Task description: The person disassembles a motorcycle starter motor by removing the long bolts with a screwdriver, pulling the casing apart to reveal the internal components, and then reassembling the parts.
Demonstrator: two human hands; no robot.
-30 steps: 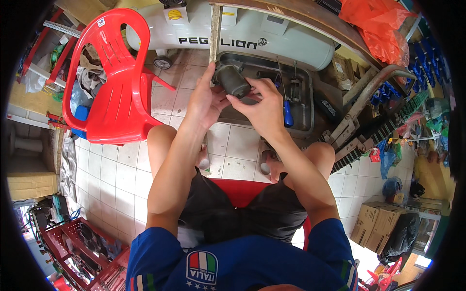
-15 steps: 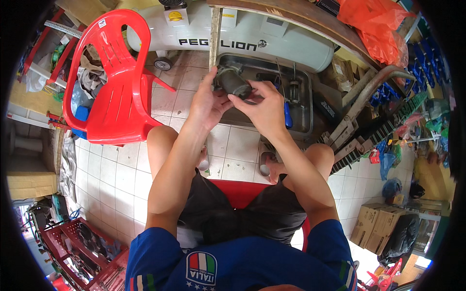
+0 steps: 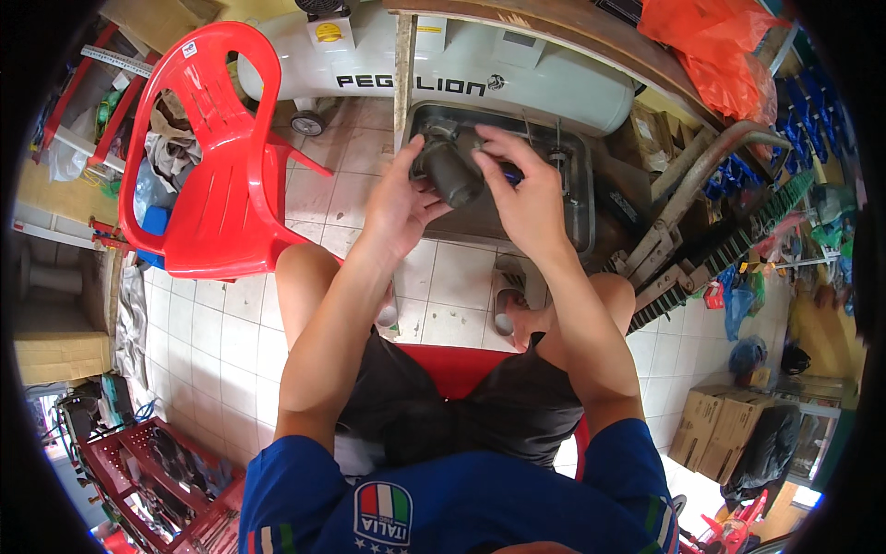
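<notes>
A dark, grimy cylindrical motor, its far end fitted with a greyish metal housing, hangs tilted over a black metal tray. My left hand grips it from the left, thumb on its upper side and fingers curled beneath. To the right of the motor, apart from its body, is my right hand. Its thumb and fingertips are drawn close together in a pinch; whatever small thing may be between them cannot be made out. Part of a blue handle shows behind that hand.
A red plastic chair stands at the left. Behind the tray lies a white compressor tank, under a wooden-edged bench. A metal floor jack is at the right, with cardboard boxes nearer me.
My right hand has come off the motor's near end and moved to the right and slightly up. The motor has turned a little, its near end swinging downward, still in my left hand.
</notes>
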